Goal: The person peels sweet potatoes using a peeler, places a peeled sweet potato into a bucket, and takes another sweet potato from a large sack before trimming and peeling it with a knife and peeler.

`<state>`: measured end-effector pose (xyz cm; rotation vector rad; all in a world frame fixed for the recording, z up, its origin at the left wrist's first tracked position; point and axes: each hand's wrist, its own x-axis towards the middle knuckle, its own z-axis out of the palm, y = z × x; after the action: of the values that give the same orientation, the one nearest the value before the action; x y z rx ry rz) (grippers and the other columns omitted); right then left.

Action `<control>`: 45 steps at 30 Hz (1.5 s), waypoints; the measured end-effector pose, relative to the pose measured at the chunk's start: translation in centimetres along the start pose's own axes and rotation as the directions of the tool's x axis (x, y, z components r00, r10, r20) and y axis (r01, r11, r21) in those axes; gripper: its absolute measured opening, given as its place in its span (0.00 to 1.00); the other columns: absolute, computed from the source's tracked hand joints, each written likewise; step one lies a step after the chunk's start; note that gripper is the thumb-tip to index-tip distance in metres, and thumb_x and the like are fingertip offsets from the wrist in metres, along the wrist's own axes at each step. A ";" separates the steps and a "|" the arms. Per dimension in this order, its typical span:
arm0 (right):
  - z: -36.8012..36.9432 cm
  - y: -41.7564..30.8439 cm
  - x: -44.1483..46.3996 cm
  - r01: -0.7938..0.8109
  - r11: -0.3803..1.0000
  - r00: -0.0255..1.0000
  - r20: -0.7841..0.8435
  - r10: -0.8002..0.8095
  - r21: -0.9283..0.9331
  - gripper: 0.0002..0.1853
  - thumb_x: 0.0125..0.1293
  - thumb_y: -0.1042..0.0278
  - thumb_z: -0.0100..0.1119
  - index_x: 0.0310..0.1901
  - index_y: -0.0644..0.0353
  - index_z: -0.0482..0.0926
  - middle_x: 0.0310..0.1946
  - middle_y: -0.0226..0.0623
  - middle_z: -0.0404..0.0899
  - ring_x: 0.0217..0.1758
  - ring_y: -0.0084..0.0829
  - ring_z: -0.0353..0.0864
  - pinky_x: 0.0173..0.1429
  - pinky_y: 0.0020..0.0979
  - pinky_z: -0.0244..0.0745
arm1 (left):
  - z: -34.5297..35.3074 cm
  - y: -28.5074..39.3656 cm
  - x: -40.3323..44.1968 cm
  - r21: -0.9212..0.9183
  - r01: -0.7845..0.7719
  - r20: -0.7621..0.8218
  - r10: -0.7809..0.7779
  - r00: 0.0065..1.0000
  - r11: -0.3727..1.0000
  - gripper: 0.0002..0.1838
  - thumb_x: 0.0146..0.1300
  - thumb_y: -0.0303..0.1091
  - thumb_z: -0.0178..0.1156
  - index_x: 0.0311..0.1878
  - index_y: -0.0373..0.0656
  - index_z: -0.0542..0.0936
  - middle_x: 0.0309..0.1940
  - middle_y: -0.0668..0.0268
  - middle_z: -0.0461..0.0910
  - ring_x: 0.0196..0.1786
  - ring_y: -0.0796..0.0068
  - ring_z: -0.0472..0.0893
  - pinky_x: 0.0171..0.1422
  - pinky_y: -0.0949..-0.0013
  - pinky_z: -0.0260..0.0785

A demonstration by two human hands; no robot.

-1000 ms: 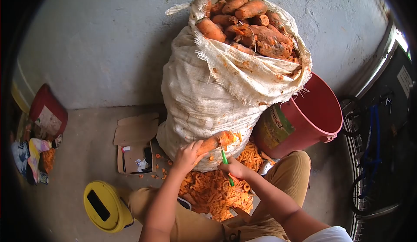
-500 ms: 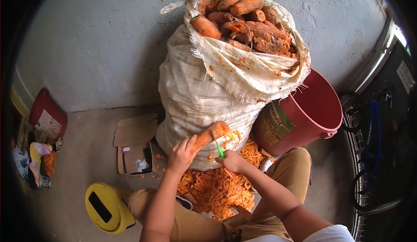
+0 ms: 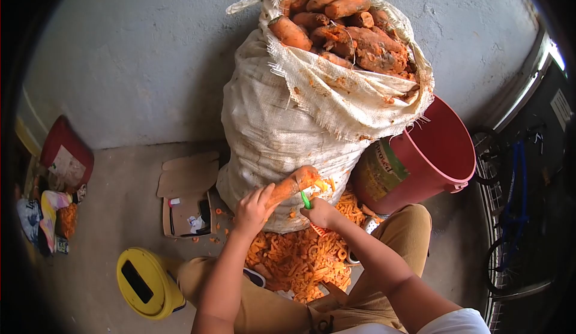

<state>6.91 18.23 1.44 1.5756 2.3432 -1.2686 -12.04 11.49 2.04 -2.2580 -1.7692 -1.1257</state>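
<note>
My left hand is closed around the lower end of a thick carrot, which slants up to the right in front of the sack. In my right hand is a knife with a green handle. Its thin blade points up and meets the side of the carrot near the upper end. Orange bits show beside that end. Below both hands lies a heap of chopped carrot pieces between my legs. A red striped edge pokes out under my right hand; I cannot tell what it is.
A large white woven sack full of carrots stands ahead against the wall. Right of it leans a red bucket. A yellow lidded bucket and an open cardboard box are at left. A bicycle stands far right.
My right hand and the knife have shifted slightly up and left along the carrot. My left hand keeps its hold. The whole view has moved a little.
</note>
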 end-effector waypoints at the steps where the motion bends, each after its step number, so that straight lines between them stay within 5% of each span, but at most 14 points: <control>1: 0.0 0.0 0.1 -0.007 1.000 1.000 0.002 0.007 -0.021 0.22 0.53 0.53 0.49 0.25 0.72 0.73 0.25 0.59 0.73 0.32 0.51 0.73 0.40 0.39 0.66 | 0.2 -0.2 -0.1 -0.005 0.003 0.008 -0.003 1.000 1.000 0.26 0.42 0.31 0.65 0.47 0.40 0.71 0.35 0.55 0.74 0.35 0.57 0.76 0.37 0.63 0.70; 11: 0.1 1.1 1.5 0.019 0.995 1.000 -0.011 -0.020 -0.099 0.21 0.54 0.53 0.48 0.30 0.69 0.72 0.27 0.58 0.73 0.34 0.51 0.73 0.43 0.40 0.66 | 0.3 -0.5 0.1 -0.127 0.137 0.114 -0.123 0.986 0.982 0.25 0.43 0.32 0.64 0.47 0.40 0.70 0.32 0.58 0.74 0.34 0.57 0.75 0.36 0.64 0.69; 17: 0.2 1.2 1.3 0.050 0.986 0.990 0.121 -0.069 0.157 0.22 0.53 0.54 0.48 0.29 0.71 0.72 0.26 0.59 0.73 0.33 0.49 0.74 0.41 0.39 0.66 | 0.2 0.2 0.1 0.042 0.027 0.037 -0.028 0.999 0.999 0.25 0.42 0.31 0.64 0.48 0.40 0.70 0.30 0.58 0.73 0.31 0.57 0.74 0.35 0.63 0.69; 23: -0.2 1.1 1.8 0.019 0.993 0.999 -0.043 -0.024 -0.114 0.22 0.53 0.53 0.49 0.28 0.71 0.73 0.28 0.59 0.73 0.36 0.51 0.73 0.42 0.40 0.66 | 0.0 0.0 0.4 -0.063 0.150 0.133 -0.141 0.981 0.987 0.24 0.44 0.33 0.64 0.47 0.40 0.70 0.31 0.56 0.74 0.33 0.55 0.75 0.35 0.62 0.69; 29: 0.1 0.9 2.1 -0.019 0.995 1.000 -0.009 0.018 -0.100 0.21 0.53 0.54 0.50 0.29 0.72 0.72 0.27 0.58 0.73 0.35 0.50 0.74 0.42 0.40 0.67 | -0.6 0.1 1.2 -0.158 0.198 0.168 -0.172 0.971 0.967 0.23 0.45 0.35 0.64 0.45 0.39 0.72 0.31 0.56 0.75 0.33 0.56 0.76 0.35 0.64 0.69; 32: 0.2 0.4 1.4 -0.020 0.994 0.998 0.060 0.013 0.109 0.21 0.53 0.55 0.50 0.31 0.72 0.73 0.29 0.58 0.74 0.36 0.49 0.74 0.41 0.38 0.69 | -0.2 0.7 0.9 -0.039 0.219 0.124 -0.213 0.969 0.975 0.23 0.44 0.35 0.64 0.45 0.39 0.72 0.32 0.56 0.75 0.32 0.56 0.76 0.35 0.64 0.70; 35: -1.3 0.0 0.2 -0.216 0.892 0.938 0.337 0.076 0.398 0.22 0.53 0.55 0.50 0.26 0.74 0.71 0.23 0.55 0.72 0.29 0.44 0.73 0.39 0.37 0.67 | 0.1 0.8 0.7 -0.026 0.156 0.054 -0.154 0.987 0.987 0.24 0.43 0.36 0.65 0.45 0.38 0.72 0.32 0.56 0.75 0.32 0.56 0.76 0.35 0.64 0.70; 36: -1.3 0.6 0.7 0.019 0.992 0.985 0.166 -0.039 0.122 0.21 0.52 0.56 0.49 0.27 0.72 0.72 0.24 0.56 0.73 0.31 0.48 0.74 0.40 0.38 0.67 | 0.1 0.9 0.5 -0.042 0.176 0.089 -0.172 0.981 0.983 0.24 0.43 0.36 0.65 0.45 0.38 0.72 0.32 0.55 0.75 0.32 0.56 0.76 0.35 0.64 0.70; 40: -0.6 1.5 2.2 0.028 0.992 0.999 -0.033 -0.032 -0.126 0.19 0.53 0.55 0.47 0.28 0.67 0.75 0.28 0.58 0.74 0.36 0.52 0.73 0.42 0.40 0.68 | -0.4 0.7 1.1 -0.144 0.261 0.187 -0.233 0.954 0.955 0.25 0.43 0.36 0.65 0.45 0.35 0.71 0.32 0.54 0.75 0.33 0.56 0.76 0.37 0.64 0.70; 45: -0.4 2.0 3.3 0.011 0.984 0.999 -0.046 -0.019 -0.176 0.19 0.53 0.55 0.46 0.28 0.66 0.75 0.28 0.58 0.73 0.36 0.52 0.73 0.42 0.40 0.68 | -0.9 -0.1 1.9 -0.220 0.310 0.254 -0.253 0.934 0.925 0.25 0.43 0.36 0.66 0.44 0.34 0.72 0.32 0.52 0.76 0.34 0.57 0.77 0.38 0.66 0.70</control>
<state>7.10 21.24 -0.96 1.5519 2.4231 -1.0044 -12.43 12.60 3.75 -2.4097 -2.2156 -1.2591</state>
